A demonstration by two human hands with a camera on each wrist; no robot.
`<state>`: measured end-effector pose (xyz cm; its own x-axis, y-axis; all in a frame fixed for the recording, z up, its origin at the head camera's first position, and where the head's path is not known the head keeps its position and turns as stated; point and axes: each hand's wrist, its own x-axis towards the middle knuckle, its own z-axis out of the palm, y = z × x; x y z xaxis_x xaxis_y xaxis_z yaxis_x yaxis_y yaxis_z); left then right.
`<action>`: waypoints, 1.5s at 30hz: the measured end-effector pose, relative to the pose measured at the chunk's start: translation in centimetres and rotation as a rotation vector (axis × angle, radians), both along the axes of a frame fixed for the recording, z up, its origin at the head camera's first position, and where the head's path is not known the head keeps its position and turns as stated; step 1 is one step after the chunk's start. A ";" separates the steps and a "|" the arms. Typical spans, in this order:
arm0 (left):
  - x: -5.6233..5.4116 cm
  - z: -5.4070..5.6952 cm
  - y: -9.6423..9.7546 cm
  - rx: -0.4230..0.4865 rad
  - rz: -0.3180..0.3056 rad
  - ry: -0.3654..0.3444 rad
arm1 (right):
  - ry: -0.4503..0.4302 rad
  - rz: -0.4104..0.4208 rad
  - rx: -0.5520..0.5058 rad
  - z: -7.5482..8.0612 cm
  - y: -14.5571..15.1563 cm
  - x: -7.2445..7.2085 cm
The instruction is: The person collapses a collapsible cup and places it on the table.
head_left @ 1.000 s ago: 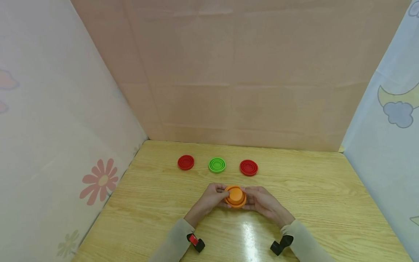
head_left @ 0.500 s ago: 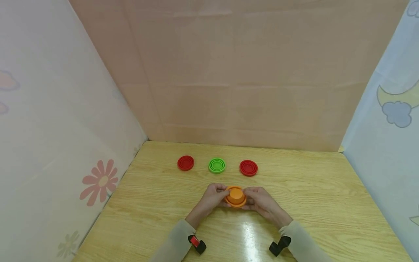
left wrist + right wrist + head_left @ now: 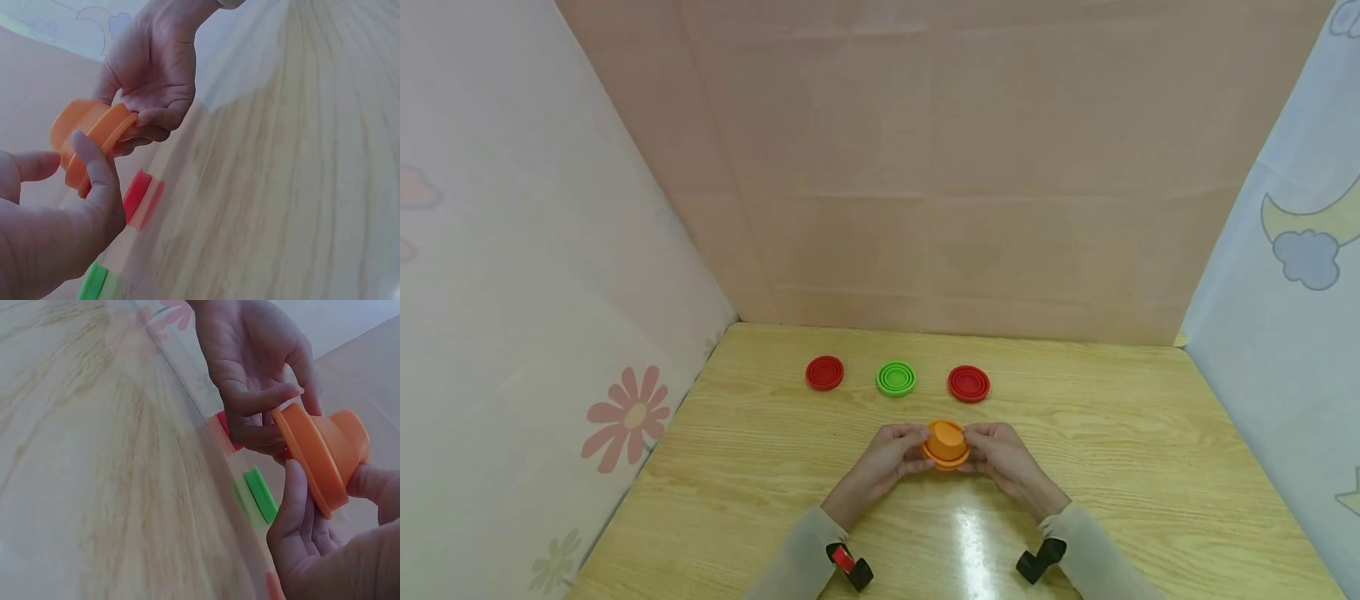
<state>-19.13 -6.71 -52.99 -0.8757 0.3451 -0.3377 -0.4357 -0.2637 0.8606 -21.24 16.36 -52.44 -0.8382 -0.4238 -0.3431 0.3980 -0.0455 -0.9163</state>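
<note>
An orange collapsible cup (image 3: 947, 440) is held off the table between both hands, its narrow base facing up and its wide rim below. Part of its wall is pushed out from the rim, as the left wrist view of the cup (image 3: 94, 128) shows. The left hand (image 3: 883, 458) pinches one side of it, thumb on the wall and fingers under the rim. On the opposite side the right hand (image 3: 1011, 468) grips it the same way. Fingertips beneath the rim are partly hidden in the head view.
Beyond the hands, a row of flattened collapsible cups lies on the wooden table (image 3: 1120, 433): a red cup (image 3: 824, 373) at left, a green cup (image 3: 896, 379) in the middle, another red cup (image 3: 969, 384) at right. Cloth walls (image 3: 925, 208) surround the table's back and sides.
The orange cup's base stands out further from its rim than before. Both hands have shifted slightly with it, and the cup has tilted and moved a little right and away.
</note>
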 end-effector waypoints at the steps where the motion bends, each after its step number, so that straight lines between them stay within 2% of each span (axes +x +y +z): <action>1: 0.0 0.0 0.1 0.002 0.004 -0.005 | 0.003 -0.008 -0.002 0.1 0.0 0.0; 6: -0.2 -0.2 0.1 0.019 -0.005 -0.032 | 0.025 -0.002 -0.003 0.4 -0.1 0.1; 14: -0.4 -0.3 -0.1 0.029 -0.048 -0.065 | 0.047 0.056 -0.007 0.6 0.2 0.1; 20: -0.3 -0.5 -0.2 -0.013 -0.072 -0.048 | 0.040 0.075 0.010 0.5 0.2 0.1; 23: -0.3 -0.6 0.0 -0.061 -0.056 -0.017 | 0.031 0.068 0.023 0.6 0.0 0.2; 27: -0.4 -0.5 0.3 -0.146 0.002 0.055 | 0.014 0.068 0.017 0.6 -0.1 0.3; 32: -0.7 -0.5 0.6 -0.278 0.070 0.129 | -0.028 0.114 -0.080 0.3 0.2 0.2; 36: -0.8 -0.6 0.7 -0.344 0.097 0.181 | -0.058 0.131 -0.160 0.3 0.3 0.2; 45: -0.9 -0.3 0.9 -0.401 0.110 0.192 | -0.094 0.126 -0.224 0.3 0.5 0.0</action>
<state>-20.02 -5.82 -53.29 -0.9597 0.1215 -0.2534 -0.2462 0.0709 0.9666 -21.19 16.89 -52.13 -0.7433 -0.5965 -0.3029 0.4960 -0.1876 -0.8478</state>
